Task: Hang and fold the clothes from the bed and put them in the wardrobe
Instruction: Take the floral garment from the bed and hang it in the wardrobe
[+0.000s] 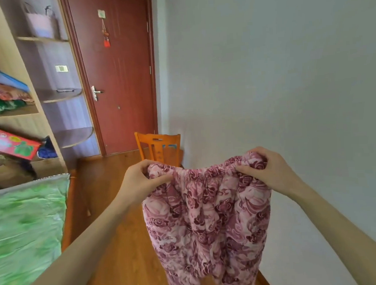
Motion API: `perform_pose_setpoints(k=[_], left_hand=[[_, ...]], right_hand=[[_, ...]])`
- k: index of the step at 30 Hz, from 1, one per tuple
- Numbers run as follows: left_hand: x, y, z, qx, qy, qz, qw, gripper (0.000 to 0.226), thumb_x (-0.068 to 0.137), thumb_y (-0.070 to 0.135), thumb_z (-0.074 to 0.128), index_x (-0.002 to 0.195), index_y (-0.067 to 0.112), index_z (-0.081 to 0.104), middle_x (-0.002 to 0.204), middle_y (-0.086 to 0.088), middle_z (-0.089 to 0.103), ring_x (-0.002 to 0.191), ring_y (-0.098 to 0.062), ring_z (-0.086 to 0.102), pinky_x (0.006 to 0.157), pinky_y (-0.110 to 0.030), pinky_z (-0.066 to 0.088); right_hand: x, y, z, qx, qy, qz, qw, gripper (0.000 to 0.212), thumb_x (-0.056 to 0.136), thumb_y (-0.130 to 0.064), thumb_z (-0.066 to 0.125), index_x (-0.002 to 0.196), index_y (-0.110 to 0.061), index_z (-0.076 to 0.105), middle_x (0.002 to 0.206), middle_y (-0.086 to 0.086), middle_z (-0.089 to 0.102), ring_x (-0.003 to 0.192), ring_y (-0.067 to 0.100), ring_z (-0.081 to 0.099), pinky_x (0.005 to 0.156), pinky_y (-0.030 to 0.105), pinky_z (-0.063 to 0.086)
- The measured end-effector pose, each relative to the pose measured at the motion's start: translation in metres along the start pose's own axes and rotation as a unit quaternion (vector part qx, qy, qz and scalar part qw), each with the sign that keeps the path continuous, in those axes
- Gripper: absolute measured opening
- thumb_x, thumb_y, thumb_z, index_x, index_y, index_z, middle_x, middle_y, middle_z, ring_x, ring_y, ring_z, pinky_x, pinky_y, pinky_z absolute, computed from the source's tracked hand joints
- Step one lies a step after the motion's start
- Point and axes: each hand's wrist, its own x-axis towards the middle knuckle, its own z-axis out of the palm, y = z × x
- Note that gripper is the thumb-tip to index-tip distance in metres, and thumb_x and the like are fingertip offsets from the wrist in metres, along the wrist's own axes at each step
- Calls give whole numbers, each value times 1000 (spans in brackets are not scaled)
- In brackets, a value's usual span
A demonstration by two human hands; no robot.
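Two hands, left hand (139,179) and right hand (270,171), pinch floral trousers' (208,223) waistband; legs cut off below.

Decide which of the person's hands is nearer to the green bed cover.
Left. The left hand grips the floral trousers' waistband on the side toward the green bed cover; the right hand grips the waistband's far end, beside the wall.

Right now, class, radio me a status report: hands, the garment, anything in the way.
Left hand and right hand both grip the waistband. Pink floral trousers hang in the air, unfolded. Orange chair stands just beyond them.
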Motion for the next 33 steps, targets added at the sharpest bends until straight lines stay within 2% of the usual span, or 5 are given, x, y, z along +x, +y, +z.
perform_pose_setpoints(k=[7,13,22,27,33], left_hand=[[98,-31,-30,-5,83,22,996,48,68,56,94,102,32,71,95,14,76,88,-7,75,73,-26,64],[180,-76,-54,-38,156,2,987,61,61,58,95,107,28,68,95,8,77,86,-9,76,73,-23,62],[315,-152,-100,-10,191,-41,981,47,67,16,100,103,20,71,92,12,77,83,-2,73,72,-14,55],[381,-177,-128,-6,242,-51,969,52,61,25,100,105,17,72,95,5,77,86,-7,73,77,-19,57],[438,-205,-168,-5,326,-84,942,57,65,29,100,115,22,74,101,-1,80,97,-22,77,88,-37,63]], right_hand=[[124,1,45,41,-35,-44,998,47,65,-51,88,102,-33,67,91,-25,72,82,-3,71,71,10,51],[233,19,110,92,-62,-61,992,44,73,-32,93,111,-24,72,100,-10,77,93,4,73,82,20,59],[423,44,202,122,-168,-117,971,47,69,-46,89,113,-38,74,106,-19,76,98,0,72,80,16,58],[526,38,255,142,-195,-159,957,45,66,-62,87,106,-52,68,106,-26,72,94,-4,70,74,11,56],[635,12,329,161,-195,-218,943,53,66,-68,85,110,-43,69,108,-22,73,97,-1,71,77,15,57]])
